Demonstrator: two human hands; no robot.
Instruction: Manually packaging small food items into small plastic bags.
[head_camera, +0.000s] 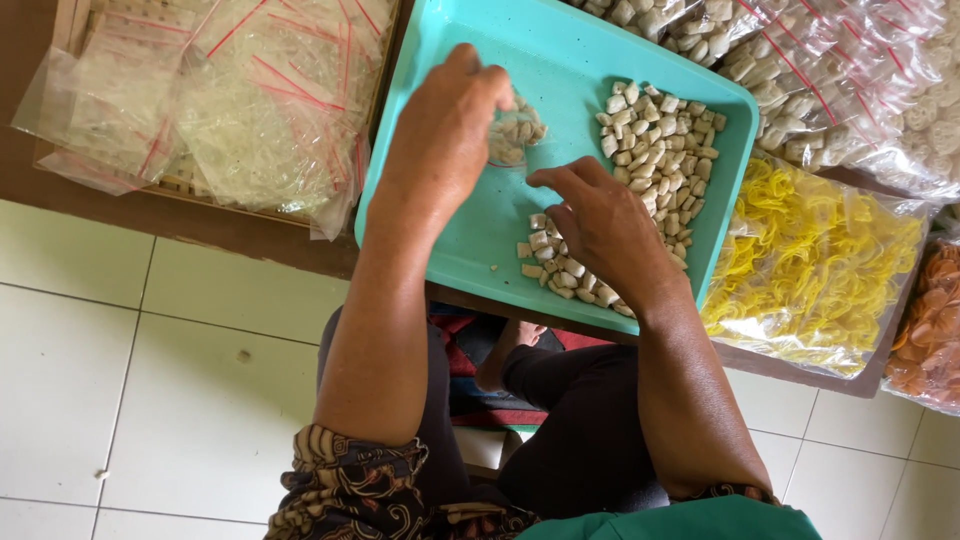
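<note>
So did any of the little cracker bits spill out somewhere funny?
Not really. A few stray cracker pieces lie apart from the heaps, but inside the turquoise tray. One small speck sits on the white floor tile.

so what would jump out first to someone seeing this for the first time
The eye lands on the turquoise plastic tray at the centre, strewn with small pale cracker pieces. Over it the left hand holds a small clear plastic bag part-filled with pieces, while the right hand rests among the pieces beside it. At right lies a large clear bag of bright yellow curly crackers; at top left, a heap of empty clear zip bags with red strips.
</note>
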